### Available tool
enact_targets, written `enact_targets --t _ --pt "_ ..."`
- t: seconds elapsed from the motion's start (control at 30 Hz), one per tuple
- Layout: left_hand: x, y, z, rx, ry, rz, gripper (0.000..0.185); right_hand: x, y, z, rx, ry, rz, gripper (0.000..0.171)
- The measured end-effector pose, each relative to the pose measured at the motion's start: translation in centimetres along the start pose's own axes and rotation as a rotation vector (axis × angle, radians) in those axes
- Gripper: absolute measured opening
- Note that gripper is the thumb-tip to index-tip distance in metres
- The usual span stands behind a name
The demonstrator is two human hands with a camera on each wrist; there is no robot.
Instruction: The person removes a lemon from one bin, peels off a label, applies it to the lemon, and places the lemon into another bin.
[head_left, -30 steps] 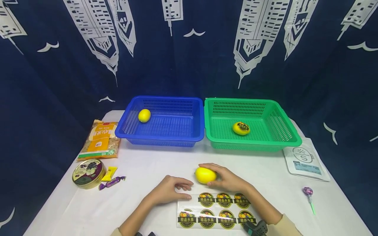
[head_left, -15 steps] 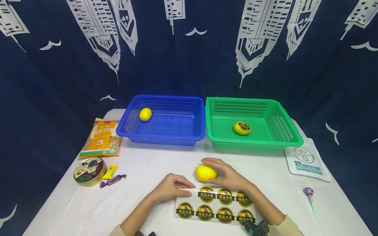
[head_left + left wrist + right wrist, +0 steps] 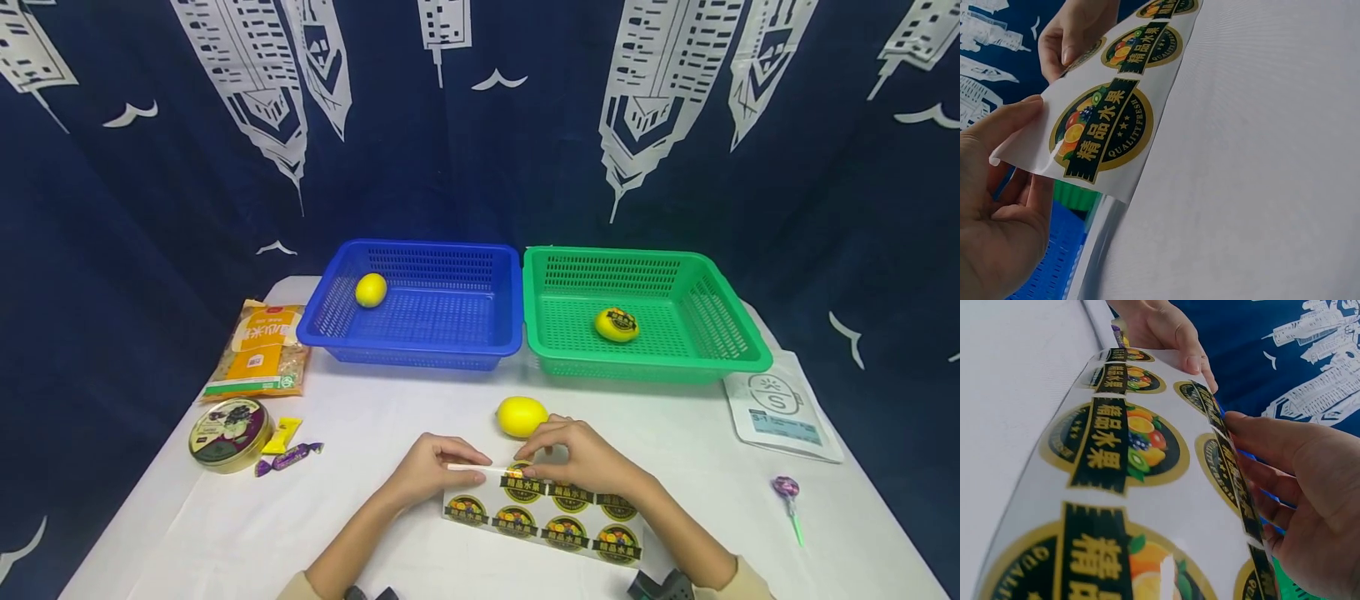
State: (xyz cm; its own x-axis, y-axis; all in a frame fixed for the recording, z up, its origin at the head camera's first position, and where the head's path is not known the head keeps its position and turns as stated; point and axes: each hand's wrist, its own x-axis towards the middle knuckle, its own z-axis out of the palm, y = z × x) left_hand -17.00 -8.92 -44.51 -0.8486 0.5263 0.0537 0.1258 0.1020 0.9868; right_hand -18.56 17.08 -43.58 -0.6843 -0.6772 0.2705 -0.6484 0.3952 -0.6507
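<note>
A white sheet of round fruit stickers (image 3: 491, 501) is lifted along its far edge, which bends up between both hands. My left hand (image 3: 427, 473) pinches its far left corner, thumb on the printed face and fingers behind, as the left wrist view shows. At the same edge my right hand (image 3: 581, 457) pinches the sheet beside a black and gold sticker (image 3: 522, 483), its thumb (image 3: 1250, 422) near the top row. Just beyond the right fingers lies a plain yellow lemon (image 3: 521, 416) on the white table.
Behind stand a blue basket (image 3: 408, 356) with a plain lemon (image 3: 371, 290) and a green basket (image 3: 652, 367) with a stickered lemon (image 3: 617, 325). Left are a grain bag (image 3: 258, 350), a round tin (image 3: 229, 433) and wrapped candies (image 3: 291, 458); right, a white pouch (image 3: 783, 408) and a lollipop (image 3: 786, 487).
The right hand has let go of the lemon and moved down to the sheet's far edge. The left hand has taken the sheet's corner, and that edge is now raised.
</note>
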Motion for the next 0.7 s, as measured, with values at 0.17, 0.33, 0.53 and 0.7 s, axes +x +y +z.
enact_targets --t 0.17,0.33,0.53,0.7 --pt "0.4 -1.9 -0.1 0.028 0.047 -0.036 0.020 -0.1 0.1 0.1 0.069 0.026 0.012 0.013" --pt "0.6 -3.2 -0.5 0.106 0.080 -0.079 0.020 -0.1 0.1 0.0 0.169 0.033 0.017 0.013" --pt "0.7 -3.3 -1.6 0.335 0.076 -0.016 0.024 0.0 -1.6 -1.8 0.309 0.044 -0.031 0.011" --pt "2.5 -2.6 -1.8 0.507 0.181 0.117 0.043 0.0 -2.4 -3.1 0.316 0.049 -0.048 0.009"
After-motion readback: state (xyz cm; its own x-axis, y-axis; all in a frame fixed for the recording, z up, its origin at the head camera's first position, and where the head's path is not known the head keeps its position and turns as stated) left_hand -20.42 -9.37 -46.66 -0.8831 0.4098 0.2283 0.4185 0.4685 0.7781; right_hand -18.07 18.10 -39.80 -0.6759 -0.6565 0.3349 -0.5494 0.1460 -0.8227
